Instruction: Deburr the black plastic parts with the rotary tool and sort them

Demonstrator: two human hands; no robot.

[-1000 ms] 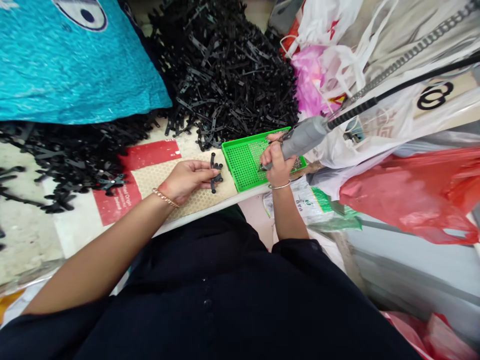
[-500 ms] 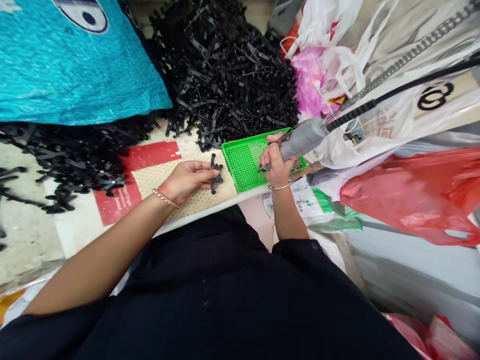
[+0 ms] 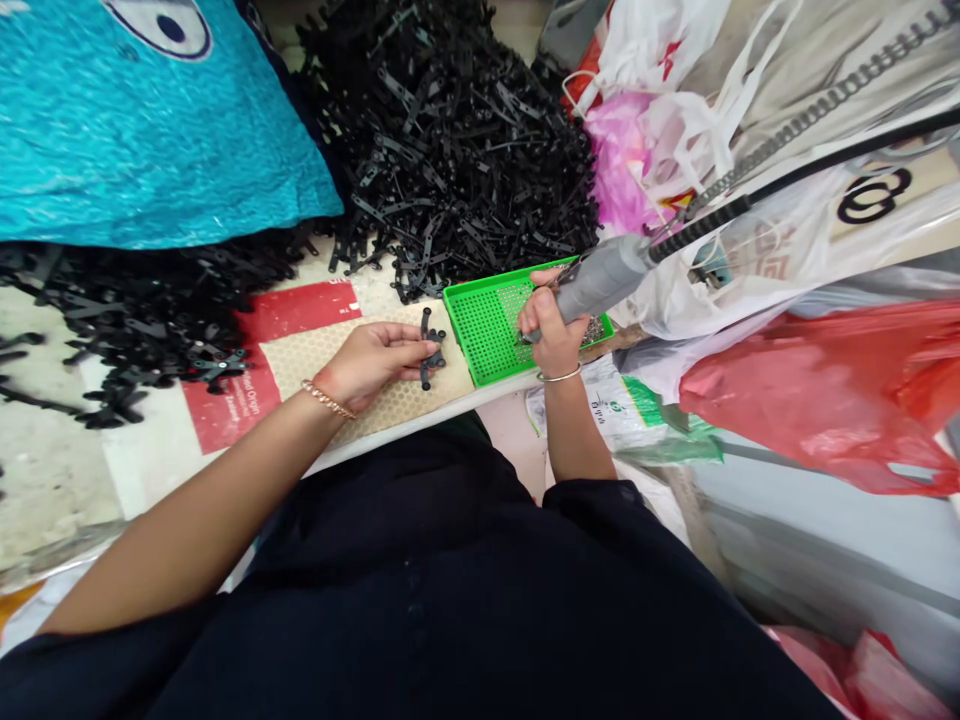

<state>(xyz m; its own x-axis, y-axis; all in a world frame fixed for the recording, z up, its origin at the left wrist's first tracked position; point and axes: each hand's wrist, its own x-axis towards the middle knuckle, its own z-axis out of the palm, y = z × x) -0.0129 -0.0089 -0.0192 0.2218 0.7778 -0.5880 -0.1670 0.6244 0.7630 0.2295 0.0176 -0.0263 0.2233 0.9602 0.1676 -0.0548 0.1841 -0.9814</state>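
Between the fingertips of my left hand (image 3: pixel 379 362) is a small black plastic part (image 3: pixel 429 350) with several arms, held just over the honeycomb-patterned mat (image 3: pixel 311 360). My right hand (image 3: pixel 553 325) is wrapped round a grey electric screwdriver (image 3: pixel 604 278), above the right half of a green perforated tray (image 3: pixel 469 330). Small shiny metal pieces, perhaps screws, lie in that half of the tray, partly hidden by the hand. The screwdriver's tip is mostly out of sight behind my fingers.
A large heap of black plastic parts (image 3: pixel 465 150) rises behind the tray, and more parts (image 3: pixel 135 310) spread leftward under a blue bag (image 3: pixel 165 130). A coiled cable (image 3: pixel 817 100) runs up right from the screwdriver. A red plastic bag (image 3: pixel 817 390) hangs at the right.
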